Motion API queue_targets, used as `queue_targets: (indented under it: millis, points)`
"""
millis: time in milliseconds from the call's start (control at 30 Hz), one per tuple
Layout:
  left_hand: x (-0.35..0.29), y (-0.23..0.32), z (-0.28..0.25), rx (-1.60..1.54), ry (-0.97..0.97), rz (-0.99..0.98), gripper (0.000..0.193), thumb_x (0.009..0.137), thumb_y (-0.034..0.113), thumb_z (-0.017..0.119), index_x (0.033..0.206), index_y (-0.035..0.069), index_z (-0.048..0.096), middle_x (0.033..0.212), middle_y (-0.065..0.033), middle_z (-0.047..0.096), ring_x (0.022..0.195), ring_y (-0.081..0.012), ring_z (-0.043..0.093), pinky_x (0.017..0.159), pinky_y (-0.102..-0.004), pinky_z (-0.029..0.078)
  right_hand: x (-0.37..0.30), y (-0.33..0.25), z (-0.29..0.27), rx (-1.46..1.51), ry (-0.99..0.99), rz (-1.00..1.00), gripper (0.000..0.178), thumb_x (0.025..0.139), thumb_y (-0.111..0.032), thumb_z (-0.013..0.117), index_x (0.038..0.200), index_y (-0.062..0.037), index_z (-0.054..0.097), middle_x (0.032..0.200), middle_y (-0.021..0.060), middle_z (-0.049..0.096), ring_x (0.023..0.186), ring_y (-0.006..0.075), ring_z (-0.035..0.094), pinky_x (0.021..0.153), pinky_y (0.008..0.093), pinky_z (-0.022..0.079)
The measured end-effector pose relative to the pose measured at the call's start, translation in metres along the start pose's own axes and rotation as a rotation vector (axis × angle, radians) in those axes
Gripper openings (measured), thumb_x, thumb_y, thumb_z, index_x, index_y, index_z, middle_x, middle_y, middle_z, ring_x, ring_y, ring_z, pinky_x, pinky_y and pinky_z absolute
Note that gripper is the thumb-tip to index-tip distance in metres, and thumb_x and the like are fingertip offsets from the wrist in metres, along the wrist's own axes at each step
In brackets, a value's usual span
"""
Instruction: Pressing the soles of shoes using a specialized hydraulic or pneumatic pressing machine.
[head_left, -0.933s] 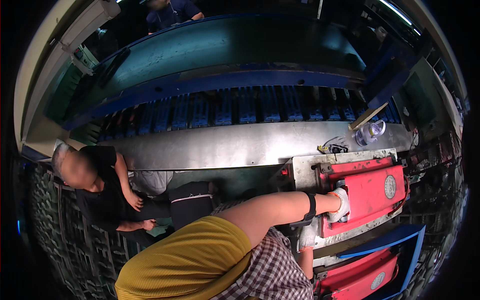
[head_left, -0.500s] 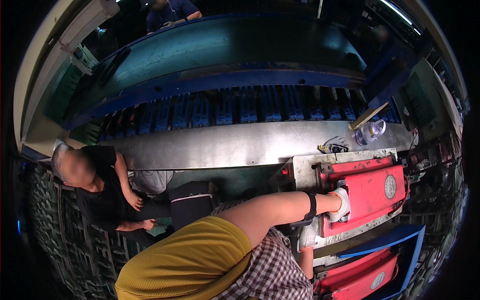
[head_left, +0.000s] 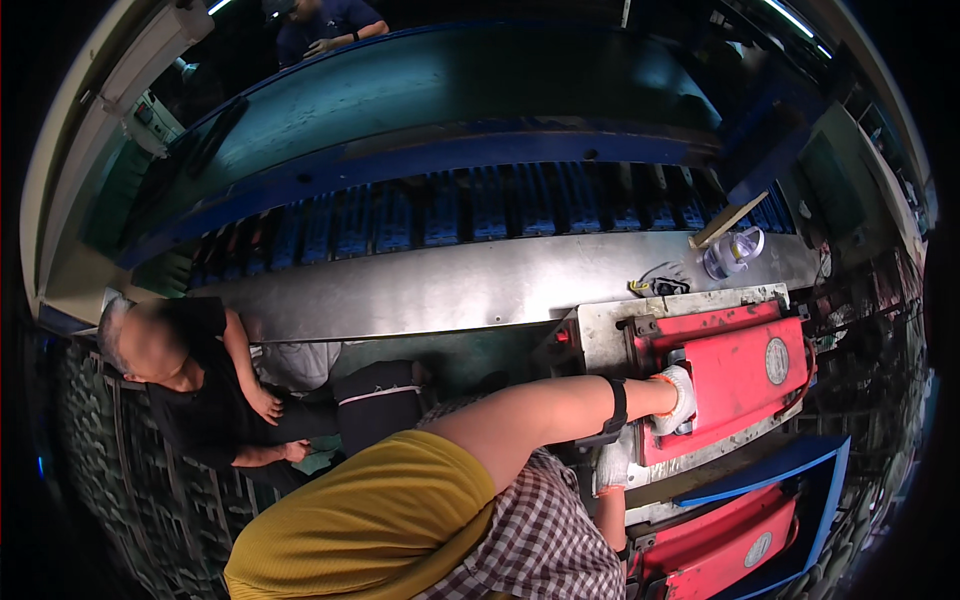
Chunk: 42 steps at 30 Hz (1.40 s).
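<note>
"First entry, the left grip [head_left: 677, 400]?"
"One, in a white knitted glove, orange cuff, touching the left edge of the red machine [head_left: 745, 395]. Fingers largely hidden; whether they are spread or clamped, I cannot tell."

"And the right grip [head_left: 612, 466]?"
"One, gloved alike, just below the left grip, by the left edge of the pale base plate [head_left: 603, 340]. Finger state likewise cannot be told."

"The machine's place?"
"Directly right of both grips, on that plate. A second red machine [head_left: 715, 560] lies below and right of the right grip, within a blue frame [head_left: 790, 465]."

"Further items?"
"Steel desk [head_left: 420, 290], above the left grip; on it, up and right, a clear jug [head_left: 730, 257]. A small red knob [head_left: 563, 338], up and left of the left grip."

"Hazards?"
"Pinched fingers, in my judgement, should the red cover shift with the left grip at its edge. Snagged knit, should the loose glove catch a metal fitting. A bumped knob, should the left forearm swing upward."
</note>
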<state>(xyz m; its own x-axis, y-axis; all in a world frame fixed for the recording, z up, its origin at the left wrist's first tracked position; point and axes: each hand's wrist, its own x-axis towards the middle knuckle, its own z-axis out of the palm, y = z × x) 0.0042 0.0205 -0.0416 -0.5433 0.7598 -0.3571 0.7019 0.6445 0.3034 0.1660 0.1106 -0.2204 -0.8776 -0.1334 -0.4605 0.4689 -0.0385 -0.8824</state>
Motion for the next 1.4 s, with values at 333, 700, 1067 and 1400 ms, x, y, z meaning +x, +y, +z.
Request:
queue_targets:
  millis: [333,700,1067,1400]
  points:
    - [-0.029,0.002,-0.021,-0.009,-0.004,0.019,0.034,0.061,0.023,0.071,0.092,0.017,0.084,0.092,-0.0092,0.079,0.088,-0.0302,0.076,0.071,-0.0418,0.058,-0.016,-0.032,0.027,0.243,0.105,0.115,0.026,0.104,-0.009,0.060,0.130,-0.0037,0.057,0.097,0.0072,0.071,0.073,0.0167,0.068,0.060,0.0306,0.054]
    - [-0.042,-0.003,-0.043,-0.004,-0.049,-0.030,0.034,0.072,0.028,0.068,0.095,0.008,0.081,0.095,-0.0178,0.078,0.091,-0.0326,0.077,0.080,-0.0441,0.059,-0.069,-0.121,0.040,-0.246,-0.228,0.337,0.062,0.099,-0.063,0.058,0.130,-0.0101,0.056,0.101,0.0029,0.065,0.069,0.0109,0.061,0.056,0.0291,0.049]
    - [-0.019,0.047,-0.045,0.092,0.063,0.143,0.031,0.077,0.033,0.068,0.092,0.009,0.080,0.092,-0.0183,0.077,0.090,-0.0338,0.076,0.082,-0.0457,0.059,0.071,0.067,0.082,0.078,-0.330,-0.050,0.049,0.101,-0.055,0.052,0.120,-0.0107,0.064,0.079,0.0090,0.070,0.057,0.0193,0.061,0.055,0.0332,0.049]
    - [-0.066,-0.001,-0.077,0.087,0.430,0.277,0.020,0.077,0.027,0.071,0.092,0.013,0.072,0.076,-0.0123,0.071,0.076,-0.0327,0.072,0.073,-0.0478,0.055,-0.061,-0.142,0.072,-0.204,-0.280,0.224,0.049,0.109,-0.050,0.046,0.127,-0.0069,0.060,0.085,0.0037,0.070,0.060,0.0095,0.061,0.050,0.0237,0.048]
